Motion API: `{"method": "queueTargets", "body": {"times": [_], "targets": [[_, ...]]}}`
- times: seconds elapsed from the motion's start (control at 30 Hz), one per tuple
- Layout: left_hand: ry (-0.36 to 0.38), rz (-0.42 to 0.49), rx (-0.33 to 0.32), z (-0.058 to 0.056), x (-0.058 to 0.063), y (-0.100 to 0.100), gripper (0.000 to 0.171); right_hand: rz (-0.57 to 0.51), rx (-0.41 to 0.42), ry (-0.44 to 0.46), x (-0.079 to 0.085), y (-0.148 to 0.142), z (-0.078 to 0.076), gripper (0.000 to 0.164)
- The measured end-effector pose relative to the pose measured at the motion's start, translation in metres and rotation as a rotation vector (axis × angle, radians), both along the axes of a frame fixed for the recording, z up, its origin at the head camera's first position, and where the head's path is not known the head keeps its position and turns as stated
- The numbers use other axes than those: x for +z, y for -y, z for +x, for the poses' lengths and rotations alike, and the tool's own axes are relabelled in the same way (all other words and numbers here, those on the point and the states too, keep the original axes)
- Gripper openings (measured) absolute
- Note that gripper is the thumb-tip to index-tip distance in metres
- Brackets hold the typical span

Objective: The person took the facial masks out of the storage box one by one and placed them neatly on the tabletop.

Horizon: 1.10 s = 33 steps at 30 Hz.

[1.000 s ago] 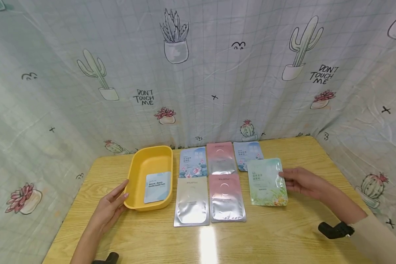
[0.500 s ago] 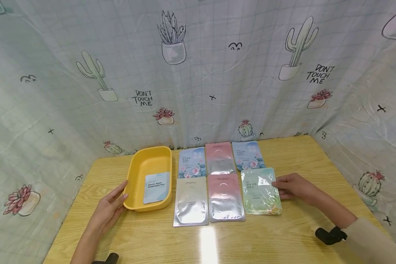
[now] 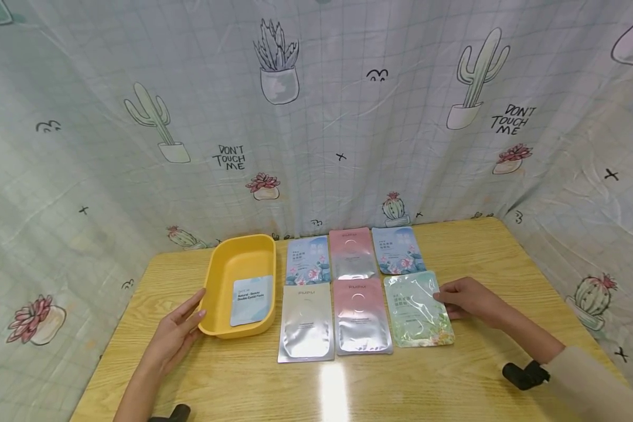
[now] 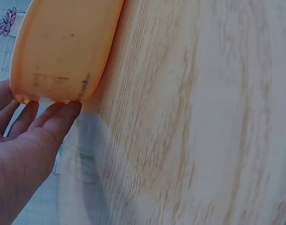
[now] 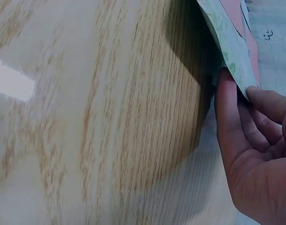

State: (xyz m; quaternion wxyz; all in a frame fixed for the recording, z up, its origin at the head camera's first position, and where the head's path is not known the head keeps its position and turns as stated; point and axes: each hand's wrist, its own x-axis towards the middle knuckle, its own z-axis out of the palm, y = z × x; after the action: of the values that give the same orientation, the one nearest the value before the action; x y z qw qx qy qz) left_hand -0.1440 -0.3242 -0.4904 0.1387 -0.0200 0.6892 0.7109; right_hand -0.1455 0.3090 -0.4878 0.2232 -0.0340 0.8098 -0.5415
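Observation:
At the left, my left hand [image 3: 174, 335] rests its fingers against the outer near-left corner of a yellow plastic bin [image 3: 211, 293]. The left wrist view has these fairly straight fingers [image 4: 63, 119] touching the bin's end wall [image 4: 63, 51]. Inside the bin lies a pale blue packet of double eyelid paste [image 3: 251, 300]. My right hand [image 3: 470, 299] pinches the right edge of a green face mask sachet [image 3: 419, 310] between thumb and fingers. In the right wrist view the thumb is on the sachet's face [image 5: 231, 56], with the fingers beneath it; that edge is raised off the table.
Left of the green sachet lie a pink-silver mask sachet [image 3: 363, 316] and a cream-silver one [image 3: 306, 322]. Behind them are two blue flowered sachets [image 3: 308, 261] and another pink sachet [image 3: 352, 253]. A printed curtain [image 3: 316, 129] hangs behind the wooden table [image 3: 253, 381].
My right hand has brought the green sachet left and nearer, down into the front row beside the pink one. The left hand and the yellow bin have stayed in place.

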Motion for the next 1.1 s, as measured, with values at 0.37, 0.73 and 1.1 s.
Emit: {"method": "queueTargets", "body": {"times": [0.37,0.73,1.1], "targets": [[0.01,0.01,0.004,0.001,0.0,0.001,0.069,0.192,-0.023,-0.066,0.005,0.012,0.004,0.033],[0.023,-0.002,0.017,-0.001,0.002,-0.001,0.07,0.233,0.015,-0.111,0.013,0.006,0.003,0.019],[0.031,-0.01,0.02,0.0,0.002,0.0,0.071,0.407,0.13,-0.422,0.058,0.042,-0.027,0.023]]}}
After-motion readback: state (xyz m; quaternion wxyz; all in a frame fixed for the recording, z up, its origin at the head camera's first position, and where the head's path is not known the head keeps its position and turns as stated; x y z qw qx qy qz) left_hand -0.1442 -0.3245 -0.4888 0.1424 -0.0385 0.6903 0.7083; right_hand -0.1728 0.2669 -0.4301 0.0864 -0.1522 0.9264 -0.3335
